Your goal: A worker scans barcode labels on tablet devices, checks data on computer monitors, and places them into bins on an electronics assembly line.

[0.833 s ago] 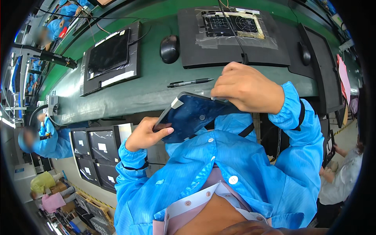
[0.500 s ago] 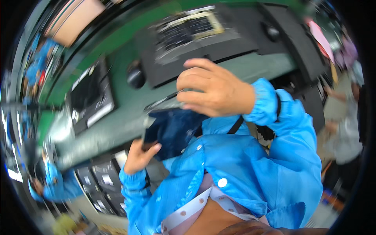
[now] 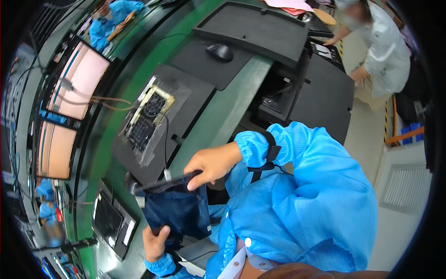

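Between my two hands is a dark, glossy tablet-like screen panel (image 3: pixel 176 211), tilted over the bench edge close to my body. My left hand (image 3: pixel 155 244) grips its lower left edge, thumb on the face. My right hand (image 3: pixel 213 163) pinches its upper right edge, thumb in front and the other fingers partly hidden. A dark cable (image 3: pixel 166 139) runs down from the fan unit to a pale plug (image 3: pixel 167 175) at the panel's upper edge; whether it is plugged in I cannot tell.
Beyond the panel, a fan unit (image 3: pixel 151 114) is taped to a black board (image 3: pixel 190 109). A mouse (image 3: pixel 219 52) lies on a dark pad, near a black tray (image 3: pixel 253 32). Another screen panel (image 3: pixel 108 218) rests at left below two monitors (image 3: pixel 56 151). A co-worker (image 3: pixel 388 51) stands at far right.
My right hand, earlier raised with fingers spread above the panel, has come down onto its upper edge. My left hand keeps its grip. The view has turned, bringing in more of the right side.
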Motion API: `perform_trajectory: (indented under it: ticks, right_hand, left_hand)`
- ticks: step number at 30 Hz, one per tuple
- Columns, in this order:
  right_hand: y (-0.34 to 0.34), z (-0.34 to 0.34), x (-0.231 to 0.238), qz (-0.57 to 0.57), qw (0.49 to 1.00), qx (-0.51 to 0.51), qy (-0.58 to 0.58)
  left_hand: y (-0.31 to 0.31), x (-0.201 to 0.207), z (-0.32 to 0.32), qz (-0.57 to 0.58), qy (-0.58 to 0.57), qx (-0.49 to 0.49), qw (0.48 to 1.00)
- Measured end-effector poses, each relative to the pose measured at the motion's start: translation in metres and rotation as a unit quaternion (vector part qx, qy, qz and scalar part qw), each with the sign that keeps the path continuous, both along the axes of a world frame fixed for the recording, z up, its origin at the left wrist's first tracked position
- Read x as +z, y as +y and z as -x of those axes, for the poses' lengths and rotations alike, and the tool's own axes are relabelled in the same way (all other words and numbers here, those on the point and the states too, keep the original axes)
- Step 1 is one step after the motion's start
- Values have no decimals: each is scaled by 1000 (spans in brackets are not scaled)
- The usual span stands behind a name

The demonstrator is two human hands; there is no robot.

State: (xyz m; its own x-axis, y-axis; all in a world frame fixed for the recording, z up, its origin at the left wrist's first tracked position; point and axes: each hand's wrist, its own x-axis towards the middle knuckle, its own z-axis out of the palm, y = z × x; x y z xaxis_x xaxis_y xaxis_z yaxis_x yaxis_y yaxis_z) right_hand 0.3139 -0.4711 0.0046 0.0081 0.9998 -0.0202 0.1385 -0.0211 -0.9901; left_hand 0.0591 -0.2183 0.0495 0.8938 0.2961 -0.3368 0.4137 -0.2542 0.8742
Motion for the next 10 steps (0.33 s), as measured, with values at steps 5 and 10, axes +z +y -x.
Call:
perform_trajectory:
  ticks: [5,10]
  right_hand:
    - [-1,-16,7,-13,972,-214,93]
    - [-16,-74,41,18,955,-254,155]
  left_hand:
    - [13,14,-54,-30,-93,24,995]
    - [41,16,-87,-105,-270,154,945]
